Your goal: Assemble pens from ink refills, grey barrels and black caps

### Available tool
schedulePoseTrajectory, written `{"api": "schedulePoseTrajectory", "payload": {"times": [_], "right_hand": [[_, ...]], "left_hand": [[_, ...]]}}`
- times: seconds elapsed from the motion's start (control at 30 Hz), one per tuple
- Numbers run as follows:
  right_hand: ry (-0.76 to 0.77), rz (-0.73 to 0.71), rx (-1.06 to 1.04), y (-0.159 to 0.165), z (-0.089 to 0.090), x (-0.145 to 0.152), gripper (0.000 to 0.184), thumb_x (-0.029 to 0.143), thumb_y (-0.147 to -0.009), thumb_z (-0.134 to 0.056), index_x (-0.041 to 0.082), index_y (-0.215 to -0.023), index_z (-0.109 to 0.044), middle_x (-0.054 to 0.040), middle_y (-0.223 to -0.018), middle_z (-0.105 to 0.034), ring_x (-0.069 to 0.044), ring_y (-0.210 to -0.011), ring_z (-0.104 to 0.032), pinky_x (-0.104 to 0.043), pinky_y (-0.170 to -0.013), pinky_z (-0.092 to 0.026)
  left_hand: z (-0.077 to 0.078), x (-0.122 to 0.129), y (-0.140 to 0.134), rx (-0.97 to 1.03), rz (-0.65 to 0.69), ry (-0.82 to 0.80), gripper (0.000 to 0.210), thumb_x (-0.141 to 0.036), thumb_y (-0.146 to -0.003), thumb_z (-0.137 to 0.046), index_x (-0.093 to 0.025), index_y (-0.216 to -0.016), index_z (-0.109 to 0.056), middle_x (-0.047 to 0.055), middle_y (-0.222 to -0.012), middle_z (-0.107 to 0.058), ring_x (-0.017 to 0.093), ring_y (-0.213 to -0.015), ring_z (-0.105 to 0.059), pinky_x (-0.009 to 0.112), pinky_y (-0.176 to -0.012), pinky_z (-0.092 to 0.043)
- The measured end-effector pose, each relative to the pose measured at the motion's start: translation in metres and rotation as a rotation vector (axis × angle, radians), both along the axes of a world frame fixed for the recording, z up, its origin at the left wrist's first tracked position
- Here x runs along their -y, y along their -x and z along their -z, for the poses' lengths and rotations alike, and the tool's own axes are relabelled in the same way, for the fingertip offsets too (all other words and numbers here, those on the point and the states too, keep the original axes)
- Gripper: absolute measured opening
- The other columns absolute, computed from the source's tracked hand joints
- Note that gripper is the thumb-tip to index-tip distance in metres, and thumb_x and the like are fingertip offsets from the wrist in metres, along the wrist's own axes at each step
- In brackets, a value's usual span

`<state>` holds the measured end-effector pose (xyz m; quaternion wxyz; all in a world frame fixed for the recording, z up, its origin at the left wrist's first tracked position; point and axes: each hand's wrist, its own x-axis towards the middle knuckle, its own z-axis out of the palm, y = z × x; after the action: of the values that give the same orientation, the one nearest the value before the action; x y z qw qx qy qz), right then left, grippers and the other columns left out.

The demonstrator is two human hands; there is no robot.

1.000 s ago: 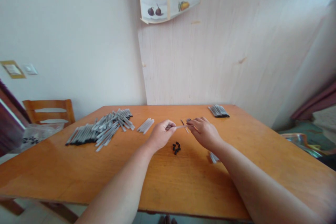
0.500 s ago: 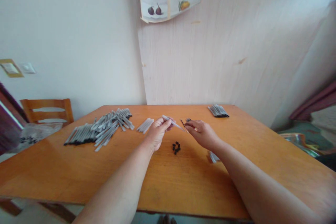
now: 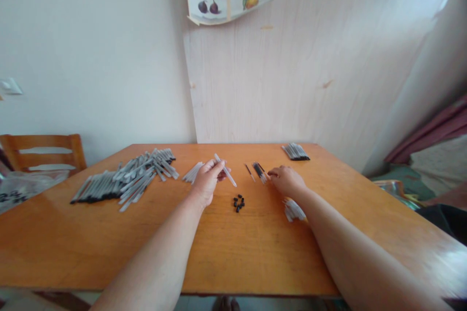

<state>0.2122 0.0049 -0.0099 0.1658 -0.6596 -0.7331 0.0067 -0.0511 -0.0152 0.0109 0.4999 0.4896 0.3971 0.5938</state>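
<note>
My left hand (image 3: 208, 180) is closed around a slim translucent white pen barrel (image 3: 226, 171), tilted with its lower end toward the right. My right hand (image 3: 286, 181) has its fingers bent together at the right edge of a small bunch of pen refills (image 3: 260, 173), dark at the far end and pale at the near end. Whatever is between those fingertips is too small to make out. One separate refill (image 3: 250, 172) lies left of the bunch. Several small black caps (image 3: 239, 202) lie on the table between my forearms.
On the wooden table (image 3: 226, 248), a large heap of barrels with black ends (image 3: 134, 177) lies left. Some plain barrels (image 3: 192, 172) are beside my left hand. Small clear-white pieces (image 3: 293, 210) sit under my right wrist. A neat stack of capped barrels (image 3: 296, 151) lies back right.
My right hand has moved right, away from the left hand, uncovering the bunch of refills. The barrel in my left hand now points more steeply down. The whole view has shifted slightly to the right.
</note>
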Motion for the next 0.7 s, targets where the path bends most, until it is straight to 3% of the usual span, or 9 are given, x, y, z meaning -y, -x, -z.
{"api": "schedulePoseTrajectory", "payload": {"times": [0.2,0.7], "right_hand": [[0.026,0.002,0.106,-0.001,0.0,-0.001,0.037,0.034,-0.088,-0.039,0.028,-0.097,-0.075,-0.0125,-0.096,-0.066,-0.026,-0.09,-0.059,-0.034,-0.072,-0.043],[0.07,0.172,0.028,0.01,0.002,-0.005,0.032,0.038,-0.083,-0.047,0.019,-0.096,-0.069,-0.0135,-0.103,-0.066,-0.027,-0.098,-0.059,-0.034,-0.075,-0.044]], "left_hand": [[0.0,-0.001,-0.001,-0.043,-0.013,0.004,0.03,-0.041,-0.073,-0.067,-0.015,-0.086,-0.062,0.006,-0.077,-0.07,0.013,-0.069,-0.062,0.024,-0.066,-0.043],[0.003,-0.004,-0.001,-0.1,-0.018,0.019,0.031,-0.043,-0.072,-0.067,-0.016,-0.083,-0.06,0.005,-0.074,-0.068,0.015,-0.069,-0.063,0.026,-0.066,-0.043]]}}
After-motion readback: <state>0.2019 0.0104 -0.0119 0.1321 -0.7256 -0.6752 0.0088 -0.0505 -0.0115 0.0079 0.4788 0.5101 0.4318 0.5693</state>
